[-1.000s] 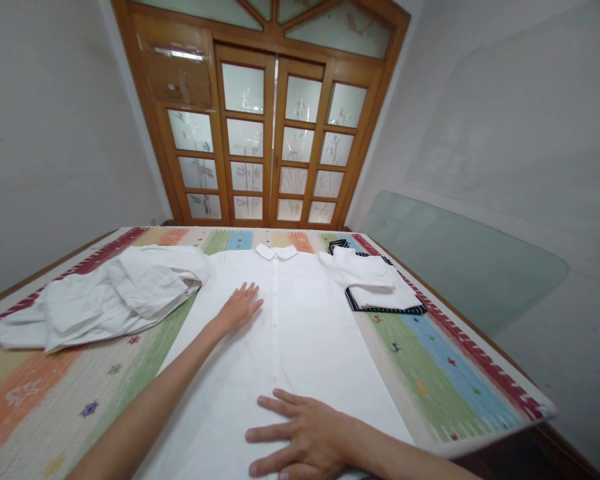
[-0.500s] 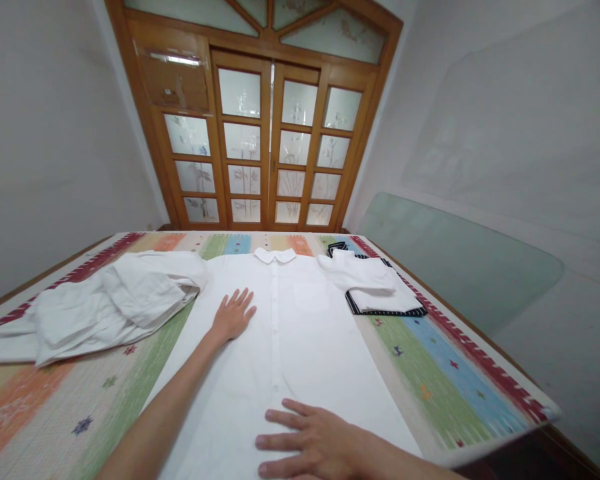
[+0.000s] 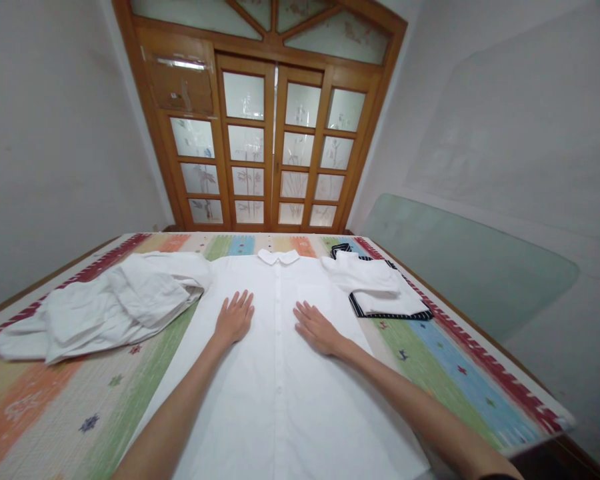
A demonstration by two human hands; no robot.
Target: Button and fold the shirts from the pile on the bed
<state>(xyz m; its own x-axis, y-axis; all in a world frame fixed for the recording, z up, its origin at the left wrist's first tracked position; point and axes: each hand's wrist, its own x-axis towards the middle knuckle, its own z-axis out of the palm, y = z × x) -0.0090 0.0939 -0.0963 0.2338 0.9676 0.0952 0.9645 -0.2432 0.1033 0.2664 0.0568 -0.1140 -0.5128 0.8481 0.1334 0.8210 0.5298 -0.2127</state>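
Note:
A white button-up shirt (image 3: 279, 373) lies spread face up, its collar (image 3: 279, 257) at the far side and its button line running toward me. My left hand (image 3: 235, 317) rests flat on the chest, left of the buttons, fingers stretched out. On the other side of the button line, my right hand (image 3: 314, 325) lies palm down on the fabric with its fingers extended. The shirt's right-hand sleeve reaches over a folded white garment with black-and-white striped edges (image 3: 390, 315). Neither hand grips anything.
A crumpled white garment (image 3: 115, 307) lies left of the shirt, touching its left sleeve area. Underneath is a table with a colourful striped cloth (image 3: 460, 373). A frosted glass panel (image 3: 470, 260) leans on the right wall. Wooden glazed doors (image 3: 270, 147) stand beyond the table.
My right hand has moved from the lower shirt up to the chest, level with my left hand. The left hand stays nearly in place. The view has shifted slightly.

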